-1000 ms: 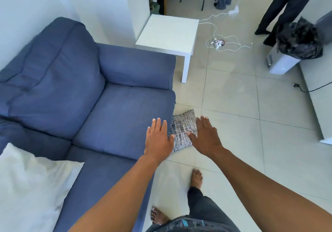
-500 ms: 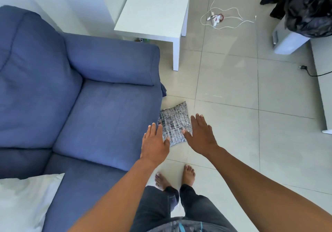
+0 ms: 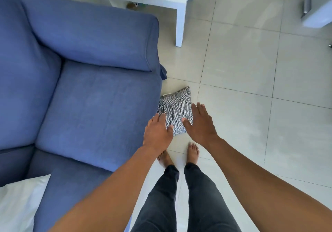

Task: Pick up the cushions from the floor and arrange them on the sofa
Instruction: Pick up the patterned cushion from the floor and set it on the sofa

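I've stepped closer since a second ago; both hands, left hand (image 3: 158,133) and right hand (image 3: 201,124), now hover spread and empty over the woven cushion (image 3: 175,113) on the floor (image 3: 242,88), just right of the sofa (image 3: 89,97). Grasp comes next, I judge. Contact unclear; cushion's near edge hidden.

We find open tile floor (image 3: 242,91) to the right of the patterned cushion (image 3: 175,112), free for a hand. On its left the blue sofa (image 3: 100,106) presses close, while a white side table (image 3: 179,25) stands beyond.
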